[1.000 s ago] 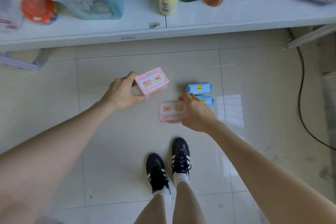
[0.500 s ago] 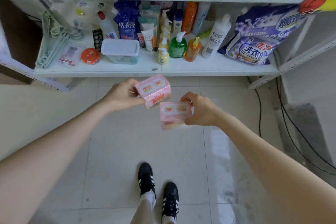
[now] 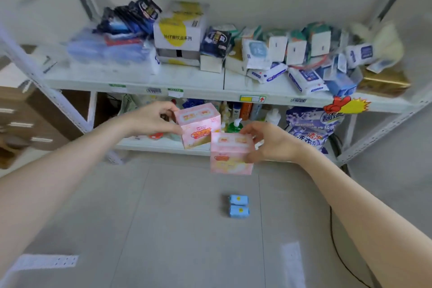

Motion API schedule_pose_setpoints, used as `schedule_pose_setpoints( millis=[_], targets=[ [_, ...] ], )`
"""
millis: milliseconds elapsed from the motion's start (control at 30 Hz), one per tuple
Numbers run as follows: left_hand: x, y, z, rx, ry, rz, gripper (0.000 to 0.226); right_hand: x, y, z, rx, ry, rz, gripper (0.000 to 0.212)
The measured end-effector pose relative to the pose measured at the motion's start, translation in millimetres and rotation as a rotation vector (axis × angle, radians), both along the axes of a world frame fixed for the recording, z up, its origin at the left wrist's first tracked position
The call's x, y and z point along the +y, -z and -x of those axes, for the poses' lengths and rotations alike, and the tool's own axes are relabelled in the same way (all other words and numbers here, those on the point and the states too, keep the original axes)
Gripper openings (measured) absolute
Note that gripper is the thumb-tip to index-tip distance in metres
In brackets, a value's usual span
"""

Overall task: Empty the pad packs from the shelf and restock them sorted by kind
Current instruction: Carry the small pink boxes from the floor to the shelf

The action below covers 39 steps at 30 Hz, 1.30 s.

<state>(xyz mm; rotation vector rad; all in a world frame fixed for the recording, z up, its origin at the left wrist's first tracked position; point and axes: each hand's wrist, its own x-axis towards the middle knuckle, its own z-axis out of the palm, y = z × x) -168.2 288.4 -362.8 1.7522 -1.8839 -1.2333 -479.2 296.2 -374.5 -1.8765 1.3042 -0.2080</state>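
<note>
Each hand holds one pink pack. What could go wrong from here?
1. The left hand grips the higher pink rectangular pack and the right hand the lower pink rectangular pack from one side only; either might slip.
2. Ahead, two small blue wrapped packs lie on the grey tiled floor; a step could crush them.

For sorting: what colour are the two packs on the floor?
The floor packs are light blue with yellow dots; head view.

White shelf (image 3: pixel 131 77) crowded with boxes (image 3: pixel 180 30) and wipe packs (image 3: pixel 304 79), tiled floor (image 3: pixel 163 229) below the shelf, two blue packs (image 3: pixel 238 210) touching on it
</note>
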Motion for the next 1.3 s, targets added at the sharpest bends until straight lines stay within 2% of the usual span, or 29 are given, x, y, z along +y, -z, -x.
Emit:
schedule_pose_setpoints(
  millis=[167, 300, 667, 933, 1300],
  targets=[
    [14.9, -86.5, -16.6, 0.026, -0.021, 0.132, 0.031, 5.9, -81.1, -15.8, -0.094, -0.025, 0.04, 0.059],
    [29.3, -146.2, -30.0, 0.057, -0.034, 0.234, 0.037, 12.5, -136.6, -28.0, -0.148, -0.07, 0.168, 0.054],
    [60.4, -289.9, -55.3, 0.084, -0.092, 0.43, 0.035, 22.6, -265.0, -50.4, -0.302, -0.089, 0.347, 0.049],
    [40.1, -364.9, -90.6, -0.024, -0.084, 0.502, 0.036, 7.2, -323.3, -88.1, -0.355, -0.109, 0.481, 0.05],
    [-40.3, -447.7, -177.2, -0.135, -0.014, 0.507, 0.048, -61.1, -365.1, -175.1, -0.458, -0.068, 0.574, 0.051]
  ],
)
